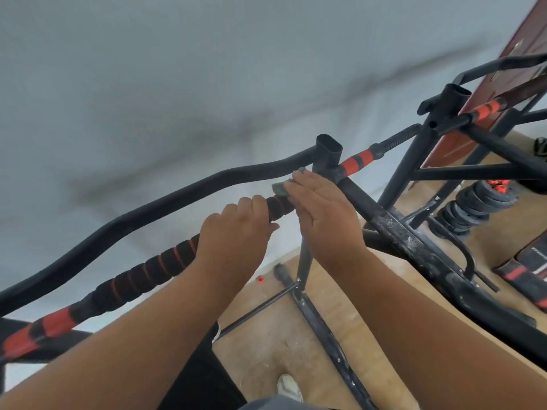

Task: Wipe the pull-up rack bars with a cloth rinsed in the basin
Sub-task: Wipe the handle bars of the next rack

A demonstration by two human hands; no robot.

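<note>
I am working with both forearms bare to the edge of the view, showing no sleeves. My left hand [236, 229] and my right hand [322, 208] are wearing no gloves, rings or watch. Low in the view I am wearing a pale, whitish shoe [288, 386], and a strip of grey-blue clothing [272, 403] is showing at the bottom edge.

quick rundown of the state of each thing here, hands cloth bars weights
left hand: curled round the foam grip bar, gripping it
right hand: fingers straight, pressing the cloth on the bar
cloth: mostly hidden under the right hand, on the bar near the upright post
side bar: dusty, white specks
weight plates: stacked on the floor
</note>
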